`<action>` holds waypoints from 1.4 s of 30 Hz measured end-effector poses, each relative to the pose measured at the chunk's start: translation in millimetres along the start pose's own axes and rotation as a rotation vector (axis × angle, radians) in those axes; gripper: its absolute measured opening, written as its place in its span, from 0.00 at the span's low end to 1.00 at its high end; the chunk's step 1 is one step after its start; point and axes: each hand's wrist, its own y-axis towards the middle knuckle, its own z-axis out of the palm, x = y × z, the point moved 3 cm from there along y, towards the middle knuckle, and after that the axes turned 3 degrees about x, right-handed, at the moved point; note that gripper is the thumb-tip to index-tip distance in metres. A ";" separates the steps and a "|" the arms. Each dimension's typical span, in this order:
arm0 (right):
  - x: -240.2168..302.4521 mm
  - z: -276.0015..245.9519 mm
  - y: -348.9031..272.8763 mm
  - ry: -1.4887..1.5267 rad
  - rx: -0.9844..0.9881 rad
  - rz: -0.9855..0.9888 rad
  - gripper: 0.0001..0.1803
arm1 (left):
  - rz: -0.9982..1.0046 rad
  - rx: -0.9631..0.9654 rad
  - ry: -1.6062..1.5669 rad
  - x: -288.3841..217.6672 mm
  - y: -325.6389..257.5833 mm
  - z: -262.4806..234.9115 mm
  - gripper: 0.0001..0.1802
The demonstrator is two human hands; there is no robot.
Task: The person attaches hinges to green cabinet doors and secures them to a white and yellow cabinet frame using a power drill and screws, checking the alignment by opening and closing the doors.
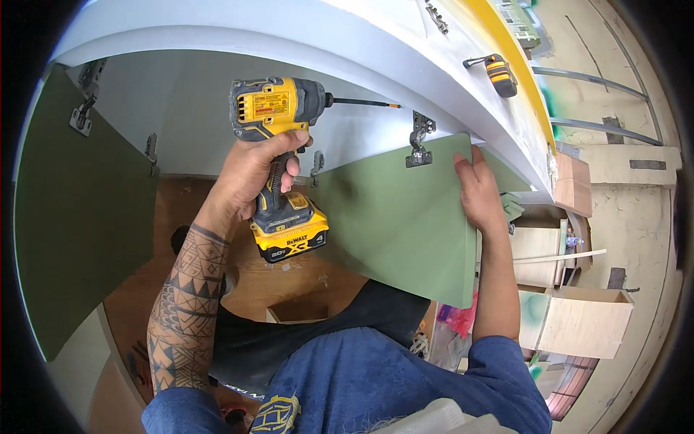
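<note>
My left hand (251,168) is wrapped around the grip of a yellow and black cordless impact driver (273,101). Its long dark bit (365,103) points right and ends a little short of a metal cabinet hinge (418,141) near the top edge of a green cabinet door (390,210). My right hand (480,194) grips that door by its right edge, fingers over the upper corner. A second hinge (316,166) shows at the door's left end. On the left, another green door (87,217) hangs open on hinges (82,119).
A white cabinet frame (303,36) arches over the work. On its top lie a yellow and black tape measure (501,76) and a loose hinge (437,17). At right stand pale wooden boxes (587,318) and a thin wood strip (557,257). Brown wood flooring (137,304) shows below.
</note>
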 end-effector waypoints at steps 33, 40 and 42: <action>14.8 -3.7 -2.0 -0.002 0.027 -0.018 0.28 | -0.064 0.114 0.027 -10.4 32.6 21.2 0.17; 27.6 -1.4 -8.8 -0.062 -0.020 -0.039 0.28 | -0.027 0.149 0.033 -11.0 32.1 19.7 0.18; 27.8 -3.2 -9.1 -0.066 -0.031 -0.031 0.28 | -0.047 0.176 0.055 -11.1 32.7 21.8 0.19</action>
